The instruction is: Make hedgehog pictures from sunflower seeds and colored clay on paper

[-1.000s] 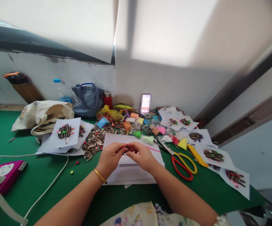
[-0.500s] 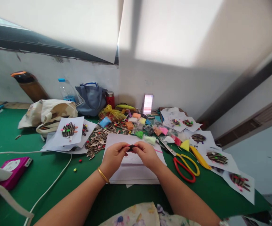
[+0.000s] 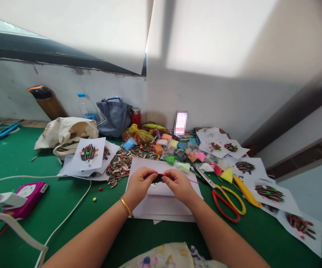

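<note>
Over the white paper, both my hands pinch a small black piece that looks like soft modelling clay. My left hand grips its left end between thumb and fingertips. At the other end are the closed fingertips of my right hand. A thin pink-red edge shows just above the black piece, and I cannot tell what it is. Part of a small drawn mark is visible on the paper below my fingers. Right of the paper lie scissors with red and yellow handles.
Striped sunflower seeds are heaped behind my left hand. Small bags of coloured clay lie beyond the paper. Seed-decorated sheets spread along the right; more sheets are stacked left. A yellow cutter, white cable and magenta box surround the workspace.
The view has swung slightly left, so things appear further right. Both hands keep hold of the black clay, which now shows a little more between the fingertips.
</note>
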`<state>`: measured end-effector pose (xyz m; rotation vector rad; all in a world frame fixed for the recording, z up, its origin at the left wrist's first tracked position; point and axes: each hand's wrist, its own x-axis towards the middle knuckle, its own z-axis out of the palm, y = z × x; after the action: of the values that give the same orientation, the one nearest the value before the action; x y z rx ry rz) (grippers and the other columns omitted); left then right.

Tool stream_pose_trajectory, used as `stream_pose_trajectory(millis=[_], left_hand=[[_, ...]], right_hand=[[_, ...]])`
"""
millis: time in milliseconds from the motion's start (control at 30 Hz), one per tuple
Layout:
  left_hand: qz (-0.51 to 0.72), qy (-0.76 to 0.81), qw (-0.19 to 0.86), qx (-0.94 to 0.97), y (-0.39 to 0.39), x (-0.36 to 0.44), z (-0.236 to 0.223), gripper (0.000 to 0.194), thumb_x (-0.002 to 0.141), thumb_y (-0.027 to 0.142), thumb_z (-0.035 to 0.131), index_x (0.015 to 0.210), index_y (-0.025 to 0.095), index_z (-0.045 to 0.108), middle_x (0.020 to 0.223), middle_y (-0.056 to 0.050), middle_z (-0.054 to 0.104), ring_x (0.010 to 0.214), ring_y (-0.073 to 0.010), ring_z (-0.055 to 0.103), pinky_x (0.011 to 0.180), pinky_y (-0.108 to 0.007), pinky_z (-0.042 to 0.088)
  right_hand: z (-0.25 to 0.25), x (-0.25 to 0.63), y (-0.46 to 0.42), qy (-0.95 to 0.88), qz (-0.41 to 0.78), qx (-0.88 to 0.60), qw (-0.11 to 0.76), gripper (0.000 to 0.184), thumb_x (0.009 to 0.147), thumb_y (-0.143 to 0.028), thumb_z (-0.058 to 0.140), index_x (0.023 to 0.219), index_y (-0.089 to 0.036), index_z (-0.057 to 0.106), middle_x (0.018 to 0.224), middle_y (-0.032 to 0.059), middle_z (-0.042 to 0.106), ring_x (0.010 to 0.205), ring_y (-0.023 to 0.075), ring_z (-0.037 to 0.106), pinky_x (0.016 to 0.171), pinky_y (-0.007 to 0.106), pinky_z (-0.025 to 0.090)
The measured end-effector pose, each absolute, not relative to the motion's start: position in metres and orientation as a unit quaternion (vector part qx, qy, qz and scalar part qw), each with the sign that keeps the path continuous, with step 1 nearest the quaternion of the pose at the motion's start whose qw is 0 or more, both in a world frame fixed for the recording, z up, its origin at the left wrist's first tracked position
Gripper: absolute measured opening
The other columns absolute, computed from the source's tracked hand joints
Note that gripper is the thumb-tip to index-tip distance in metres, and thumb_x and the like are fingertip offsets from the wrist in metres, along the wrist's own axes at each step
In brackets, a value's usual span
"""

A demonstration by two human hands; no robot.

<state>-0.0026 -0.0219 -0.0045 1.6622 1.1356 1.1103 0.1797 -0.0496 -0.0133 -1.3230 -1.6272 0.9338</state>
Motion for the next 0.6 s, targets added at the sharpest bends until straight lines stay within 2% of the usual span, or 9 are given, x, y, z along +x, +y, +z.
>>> stream_pose_trajectory(millis=[67,133,200,300,467,600], left_hand=[[0.44,0.452,0.48,0.61,-0.0228,-0.0006,-0.004,0.02,0.081,0.035,0.065,0.088,0.017,0.069,0.08,-0.003,0.067,0.07,-0.0163,0.062,0.063,-0.028,0.051],[0.437,0.439,0.533,0.576,-0.0248,0.002,-0.0028,0.023,0.08,0.037,0.065,0.091,0.016,0.067,0.081,-0.003,0.068,0.069,-0.0155,0.063,0.063,-0.027,0.052],[0.432,0.421,0.559,0.569,-0.0269,0.0042,-0.0019,0.022,0.079,0.035,0.066,0.091,0.016,0.065,0.083,-0.003,0.068,0.072,-0.0154,0.064,0.065,-0.027,0.053],[0.417,0.406,0.57,0.58,-0.0283,0.0052,-0.0028,0.019,0.077,0.031,0.067,0.088,0.016,0.064,0.081,-0.003,0.068,0.073,-0.0164,0.066,0.067,-0.028,0.054],[0.41,0.409,0.507,0.639,-0.0268,0.0021,-0.01,0.027,0.076,0.029,0.07,0.101,0.018,0.068,0.092,-0.005,0.071,0.077,-0.0176,0.068,0.07,-0.03,0.056],[0.415,0.411,0.534,0.611,-0.026,0.0031,-0.0106,0.021,0.08,0.035,0.066,0.09,0.016,0.071,0.078,-0.005,0.071,0.064,-0.0164,0.067,0.063,-0.029,0.055]], right_hand=[[-0.0131,0.1796,-0.05,-0.631,0.388,-0.513,0.433,0.02,0.084,-0.036,0.063,0.098,-0.021,0.065,0.084,0.0014,0.068,0.075,0.0167,0.06,0.067,0.027,0.044],[-0.0132,0.177,-0.0513,-0.632,0.384,-0.512,0.437,0.033,0.078,-0.035,0.071,0.108,-0.022,0.063,0.09,0.0015,0.068,0.08,0.0176,0.061,0.07,0.028,0.044],[-0.0141,0.1737,-0.0519,-0.63,0.381,-0.515,0.439,0.038,0.075,-0.032,0.074,0.11,-0.023,0.061,0.092,0.0013,0.068,0.081,0.0175,0.06,0.07,0.028,0.044],[-0.0162,0.1717,-0.051,-0.614,0.377,-0.519,0.46,0.02,0.082,-0.029,0.065,0.1,-0.021,0.062,0.086,0.001,0.067,0.076,0.0161,0.059,0.068,0.028,0.044],[-0.0147,0.172,-0.0508,-0.622,0.346,-0.534,0.456,0.016,0.08,-0.025,0.065,0.095,-0.021,0.063,0.077,-0.001,0.065,0.07,0.0146,0.057,0.066,0.027,0.045],[-0.011,0.1715,-0.0518,-0.631,0.337,-0.523,0.463,0.007,0.08,-0.027,0.065,0.082,-0.02,0.065,0.075,0.0,0.065,0.069,0.0149,0.058,0.066,0.027,0.047]])
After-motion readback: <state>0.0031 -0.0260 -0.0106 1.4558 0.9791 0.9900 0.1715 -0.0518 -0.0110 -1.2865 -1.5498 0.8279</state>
